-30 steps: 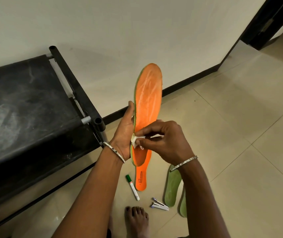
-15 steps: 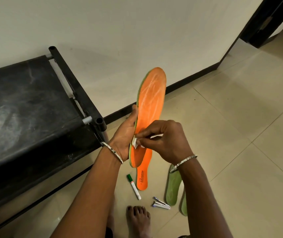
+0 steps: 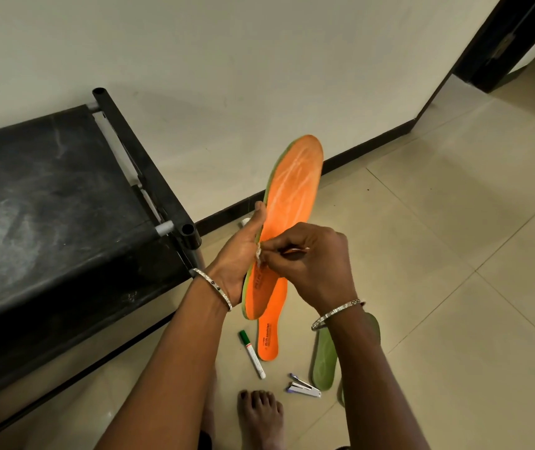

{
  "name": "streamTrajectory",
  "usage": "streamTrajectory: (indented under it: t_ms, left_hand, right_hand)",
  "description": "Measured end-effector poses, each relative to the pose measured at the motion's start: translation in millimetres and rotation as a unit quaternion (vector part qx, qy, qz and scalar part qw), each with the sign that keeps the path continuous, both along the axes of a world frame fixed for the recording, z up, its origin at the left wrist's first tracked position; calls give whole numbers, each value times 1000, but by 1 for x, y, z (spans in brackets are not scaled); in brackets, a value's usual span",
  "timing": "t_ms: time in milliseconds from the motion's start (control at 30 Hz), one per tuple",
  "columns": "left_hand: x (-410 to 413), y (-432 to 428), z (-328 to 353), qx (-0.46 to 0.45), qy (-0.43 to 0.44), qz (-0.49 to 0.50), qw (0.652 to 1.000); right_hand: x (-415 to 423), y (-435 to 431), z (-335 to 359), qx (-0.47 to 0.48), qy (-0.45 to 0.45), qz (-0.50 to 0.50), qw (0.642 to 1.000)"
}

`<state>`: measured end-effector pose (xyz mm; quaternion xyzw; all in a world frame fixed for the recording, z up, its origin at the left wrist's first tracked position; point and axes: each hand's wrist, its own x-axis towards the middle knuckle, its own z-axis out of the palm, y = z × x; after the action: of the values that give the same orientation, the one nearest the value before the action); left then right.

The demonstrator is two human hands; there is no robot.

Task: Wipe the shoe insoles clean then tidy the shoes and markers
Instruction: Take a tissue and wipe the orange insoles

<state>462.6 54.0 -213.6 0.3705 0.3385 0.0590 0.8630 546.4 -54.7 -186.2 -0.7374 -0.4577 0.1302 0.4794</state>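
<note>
Most of the view is filled by a cream tiled floor [image 3: 454, 254], and a black cloth cot with a dark metal frame [image 3: 48, 206] is seen by the wall [image 3: 259, 60]. A long orange foam insole with a green edge [image 3: 295, 190] is held up, toe end up. A second orange insole [image 3: 267, 339] is laid on the floor below it, with a green insole [image 3: 324, 362] to the right. The held insole is gripped by the left hand [image 3: 240, 258], thumb along its edge. A white marker with a green cap [image 3: 252, 354] and a small silver stapler [image 3: 305, 388] are laid nearby. A tiny white wad [image 3: 258, 254] is pinched in the right hand [image 3: 311, 264] and pressed to the held insole's left edge.

Short firm rubs are likely best, with the insole kept flat from behind.

"AIR cushion" seems to be printed on the floor insole; the smaller print cannot be read.
</note>
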Motion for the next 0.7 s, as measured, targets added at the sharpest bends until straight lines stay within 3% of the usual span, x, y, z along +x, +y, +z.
streamTrajectory:
  t_ms: [167,267,467,700]
  left_hand:
    - [6,-15,5,23,6,-41,999]
    - [7,-14,2,13,3,-29,999]
    - [2,1,4,-1,4,45,999]
    - [6,-12,9,1,-9,11,1000]
  right_hand:
    - [7,0,-3,48,-70,-150,985]
    - [7,-2,-3,43,-40,-139,989]
    - [-10,6,-2,-9,-24,-5,1000]
    - [2,3,-6,34,-68,-139,987]
